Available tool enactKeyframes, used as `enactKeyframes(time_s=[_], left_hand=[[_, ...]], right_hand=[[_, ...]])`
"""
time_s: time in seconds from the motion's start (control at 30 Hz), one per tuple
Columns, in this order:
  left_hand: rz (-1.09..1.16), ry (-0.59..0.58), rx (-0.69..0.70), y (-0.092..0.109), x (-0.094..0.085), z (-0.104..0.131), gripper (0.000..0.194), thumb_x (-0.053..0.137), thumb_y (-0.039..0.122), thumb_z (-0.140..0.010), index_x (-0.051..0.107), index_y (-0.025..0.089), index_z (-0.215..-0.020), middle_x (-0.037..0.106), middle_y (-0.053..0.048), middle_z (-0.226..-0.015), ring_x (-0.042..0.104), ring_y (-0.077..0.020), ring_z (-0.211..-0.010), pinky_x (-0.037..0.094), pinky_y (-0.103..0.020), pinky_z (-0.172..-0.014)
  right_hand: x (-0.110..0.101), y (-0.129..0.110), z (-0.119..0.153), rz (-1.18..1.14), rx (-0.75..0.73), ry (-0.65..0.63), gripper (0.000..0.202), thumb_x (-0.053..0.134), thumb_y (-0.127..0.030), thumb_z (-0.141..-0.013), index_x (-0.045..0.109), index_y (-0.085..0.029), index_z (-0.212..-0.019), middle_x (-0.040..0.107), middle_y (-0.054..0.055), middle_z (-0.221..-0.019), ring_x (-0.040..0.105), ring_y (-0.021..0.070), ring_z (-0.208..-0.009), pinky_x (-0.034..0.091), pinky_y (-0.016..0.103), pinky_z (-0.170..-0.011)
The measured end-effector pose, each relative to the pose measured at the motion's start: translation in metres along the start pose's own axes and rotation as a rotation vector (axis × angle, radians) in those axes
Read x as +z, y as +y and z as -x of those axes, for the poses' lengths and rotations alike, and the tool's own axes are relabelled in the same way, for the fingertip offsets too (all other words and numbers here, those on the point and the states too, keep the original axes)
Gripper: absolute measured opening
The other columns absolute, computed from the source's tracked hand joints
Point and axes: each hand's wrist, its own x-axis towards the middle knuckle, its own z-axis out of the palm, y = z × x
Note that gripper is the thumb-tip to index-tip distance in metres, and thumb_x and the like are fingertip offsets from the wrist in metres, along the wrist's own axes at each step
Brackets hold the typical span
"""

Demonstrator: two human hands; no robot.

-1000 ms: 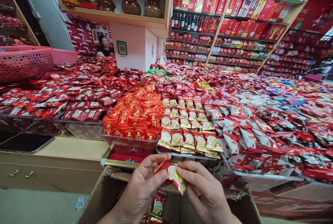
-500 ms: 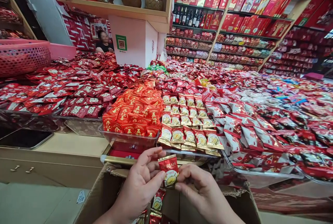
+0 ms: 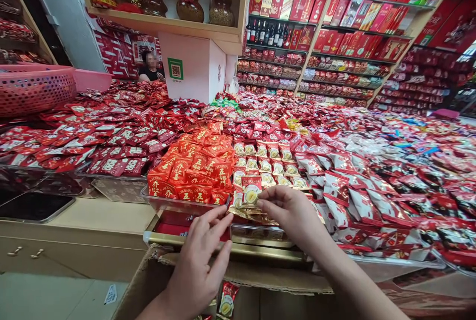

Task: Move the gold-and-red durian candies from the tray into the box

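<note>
Durian candy packet (image 3: 251, 192) stood upright at lower centre of the frame, pinched between thumb and fingertips of the right hand (image 3: 293, 211), at the front row of matching packets in the clear tray (image 3: 260, 233). A second before, both hands had held it low over the cardboard box (image 3: 238, 273); it had since been carried up and forward to the display. The left hand (image 3: 203, 260) had let go and hovered with fingers spread, holding nothing, below the orange-red packets (image 3: 193, 171).
</note>
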Motion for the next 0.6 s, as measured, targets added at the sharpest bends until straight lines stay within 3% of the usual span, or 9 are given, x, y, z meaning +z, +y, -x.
enactKeyframes(time_s=[0.07, 0.13, 0.33, 0.6], left_hand=[[-0.198, -0.029, 0.154, 0.0, 0.003, -0.003, 0.05, 0.045, 0.009, -0.084, 0.035, 0.019, -0.132, 0.039, -0.011, -0.135, 0.034, -0.0253, -0.12, 0.032, -0.042, -0.099], [-0.309, -0.053, 0.209, 0.0, 0.006, -0.006, 0.054, 0.046, 0.011, -0.083, 0.031, 0.015, -0.135, 0.038, -0.011, -0.138, 0.031, -0.0264, -0.122, 0.031, -0.042, -0.1], [-0.448, -0.09, 0.193, 0.0, 0.015, -0.011, 0.053, 0.047, 0.017, -0.083, 0.033, 0.013, -0.134, 0.04, -0.009, -0.138, 0.029, -0.0295, -0.123, 0.033, -0.044, -0.096], [-0.448, -0.114, 0.195, 0.003, 0.019, -0.01, 0.046, 0.046, 0.017, -0.084, 0.041, 0.014, -0.129, 0.037, -0.012, -0.139, 0.026, -0.031, -0.124, 0.033, -0.047, -0.096]], right_hand=[[0.004, 0.001, -0.004, 0.07, 0.006, -0.017, 0.015, 0.057, -0.03, -0.07, 0.059, -0.015, -0.074, 0.063, 0.004, -0.064, 0.055, 0.0154, -0.058, 0.042, 0.027, -0.055], [0.007, 0.002, -0.004, 0.157, -0.007, -0.024, 0.016, 0.054, -0.029, -0.072, 0.06, -0.015, -0.076, 0.064, 0.005, -0.067, 0.057, 0.0168, -0.061, 0.043, 0.028, -0.058], [0.008, 0.0, 0.001, 0.509, -0.143, 0.015, 0.013, 0.05, -0.024, -0.076, 0.062, -0.017, -0.076, 0.065, 0.005, -0.074, 0.056, 0.0185, -0.068, 0.041, 0.029, -0.062], [0.01, 0.005, -0.001, 0.575, -0.247, 0.018, 0.017, 0.047, -0.018, -0.081, 0.063, -0.016, -0.086, 0.062, 0.007, -0.085, 0.058, 0.0191, -0.081, 0.043, 0.03, -0.074]])
